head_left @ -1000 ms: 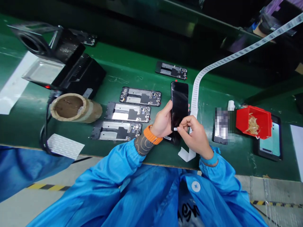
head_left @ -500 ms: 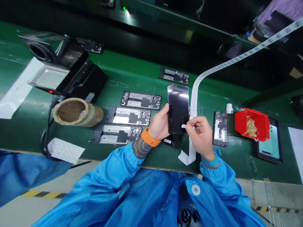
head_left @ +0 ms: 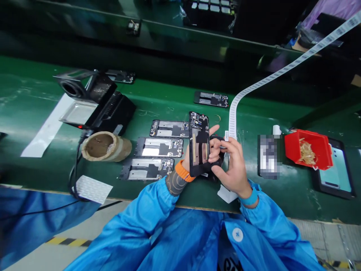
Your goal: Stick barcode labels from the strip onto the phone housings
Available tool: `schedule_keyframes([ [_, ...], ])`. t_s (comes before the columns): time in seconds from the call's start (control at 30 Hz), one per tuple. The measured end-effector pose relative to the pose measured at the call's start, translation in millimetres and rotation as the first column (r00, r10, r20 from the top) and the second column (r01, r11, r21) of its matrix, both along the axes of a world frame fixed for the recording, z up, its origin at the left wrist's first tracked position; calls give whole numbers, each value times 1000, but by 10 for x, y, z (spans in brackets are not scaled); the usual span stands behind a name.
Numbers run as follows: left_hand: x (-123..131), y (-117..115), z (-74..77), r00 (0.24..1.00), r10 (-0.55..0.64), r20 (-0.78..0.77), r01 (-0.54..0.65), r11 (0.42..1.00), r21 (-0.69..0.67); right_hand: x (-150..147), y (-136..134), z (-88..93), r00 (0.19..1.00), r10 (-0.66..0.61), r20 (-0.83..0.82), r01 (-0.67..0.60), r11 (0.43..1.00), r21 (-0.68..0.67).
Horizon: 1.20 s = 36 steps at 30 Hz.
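My left hand (head_left: pixel 186 157), with an orange wrist strap, holds an opened phone (head_left: pixel 199 145) tilted nearly upright. The phone's inner side, with a circuit board at the top and two pale strips lower down, faces me. Part of this hand is hidden behind the phone. My right hand (head_left: pixel 233 165) is just to the right, fingers curled near the phone's lower edge. A small white label (head_left: pixel 226 135) sits at its fingertips. Close beyond runs a long strip of printed labels (head_left: pixel 232 120). A dark object, partly hidden, lies beneath the hands.
Several opened phones (head_left: pixel 159 146) lie left, another phone (head_left: pixel 211 99) behind. Further left stand a brown cardboard tube (head_left: pixel 124 148) and a black device (head_left: pixel 113 116). A red bin (head_left: pixel 324 150) of rubber bands rests on a dark tray (head_left: pixel 345 169) at right.
The phone has been turned from its dark glass face to its inner side. My right hand has moved the label up and away from the phone's front. The view has shifted a little.
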<state>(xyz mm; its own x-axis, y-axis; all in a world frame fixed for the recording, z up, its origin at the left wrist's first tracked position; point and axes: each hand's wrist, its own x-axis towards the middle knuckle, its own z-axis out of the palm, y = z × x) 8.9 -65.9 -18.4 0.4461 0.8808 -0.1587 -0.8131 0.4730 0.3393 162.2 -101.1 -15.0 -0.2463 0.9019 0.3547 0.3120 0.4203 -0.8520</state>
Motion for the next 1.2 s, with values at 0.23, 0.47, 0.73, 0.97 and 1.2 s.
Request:
schedule_keyframes([
  [0.23,-85,49,171,995,50,-92,-69,974,-216,128,133,-51,990,-136,-18,137,990,17],
  [0.47,-132,79,221,995,88,-38,-95,944,-317,195,215,-108,990,-141,-20,140,988,-72],
  [0.73,-121,-3,235,997,-36,70,47,984,-172,205,217,-74,989,-145,-37,139,982,-125],
  [0.97,-67,-6,159,997,9,83,3,990,-141,208,227,-37,987,-152,-59,142,979,-147],
  [1.2,-112,35,183,997,61,-39,-67,982,-179,227,248,-16,984,-173,-31,166,972,-168],
])
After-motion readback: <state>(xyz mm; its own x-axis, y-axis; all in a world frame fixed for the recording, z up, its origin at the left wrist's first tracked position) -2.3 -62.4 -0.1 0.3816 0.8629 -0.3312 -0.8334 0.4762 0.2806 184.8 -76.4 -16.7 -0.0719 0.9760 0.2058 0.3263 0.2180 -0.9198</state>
